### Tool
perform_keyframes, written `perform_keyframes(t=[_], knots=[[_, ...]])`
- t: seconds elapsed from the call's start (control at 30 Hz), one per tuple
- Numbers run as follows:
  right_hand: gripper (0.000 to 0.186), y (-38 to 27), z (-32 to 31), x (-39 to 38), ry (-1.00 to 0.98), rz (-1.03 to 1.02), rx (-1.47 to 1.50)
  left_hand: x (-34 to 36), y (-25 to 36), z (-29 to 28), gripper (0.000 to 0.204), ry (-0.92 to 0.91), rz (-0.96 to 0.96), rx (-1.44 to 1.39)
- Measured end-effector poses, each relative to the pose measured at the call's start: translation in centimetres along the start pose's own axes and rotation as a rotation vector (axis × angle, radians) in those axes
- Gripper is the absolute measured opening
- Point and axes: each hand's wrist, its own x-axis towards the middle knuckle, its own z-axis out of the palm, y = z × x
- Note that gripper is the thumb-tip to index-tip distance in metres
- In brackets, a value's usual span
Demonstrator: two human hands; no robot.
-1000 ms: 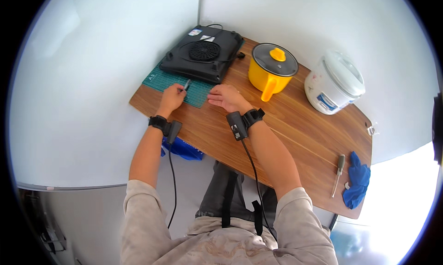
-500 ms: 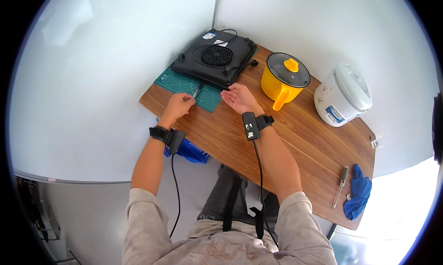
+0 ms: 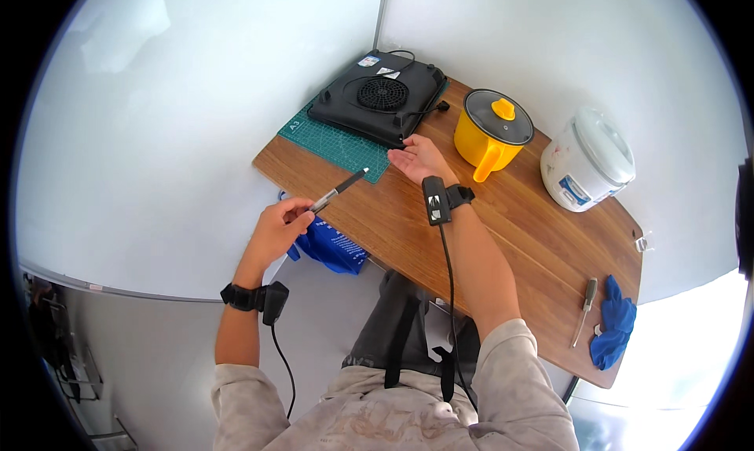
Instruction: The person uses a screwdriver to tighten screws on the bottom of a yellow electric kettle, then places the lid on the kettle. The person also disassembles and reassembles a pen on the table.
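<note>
My left hand [image 3: 283, 227], low by the table's front-left edge, grips a slim black-and-silver pen [image 3: 349, 181] that points up and rightward. My right hand [image 3: 416, 159] is palm-up, fingers apart and empty, at the front corner of an upside-down black appliance [image 3: 361, 115] with a round fan grille and a cord; whether it touches the corner I cannot tell. The appliance rests partly on a green cutting mat [image 3: 334, 146]. A yellow pot [image 3: 473, 137] with a glass lid stands right of that hand.
A white rice cooker [image 3: 585, 172] stands at the right on the wooden table [image 3: 503, 219]. A screwdriver [image 3: 588, 300] and blue cloth [image 3: 614, 325] lie at the near right. A blue bag [image 3: 334, 251] is below the front-left edge. White walls surround the back and left.
My left hand has moved down and left off the mat, bringing the pen with it. My right hand has risen slightly rightward. The view has shifted, so the table sits further right.
</note>
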Motion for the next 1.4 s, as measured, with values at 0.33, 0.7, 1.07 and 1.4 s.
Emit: perform_keyframes(t=[0.33, 0.7, 1.07, 1.4], knots=[[0.038, -3.7, -4.5, -18.4, -0.263, -0.128, -0.738, 0.3, 3.5, 6.5, 0.022, -0.134, 0.241, 0.026], [0.046, -7.4, -17.7, -30.5, 0.346, -0.508, -0.87, 3.0, 12.9, 25.8, 0.017, -0.528, 0.453, 0.179], [0.062, -9.4, -26.3, -29.7, 0.721, -0.643, -0.897, 7.9, 14.7, 38.9, 0.018, -0.554, 0.932, 0.343], [0.04, -8.7, -27.5, -29.0, 0.517, -0.648, -0.894, 10.1, 12.5, 39.4, 0.021, -0.568, 0.995, 0.372]])
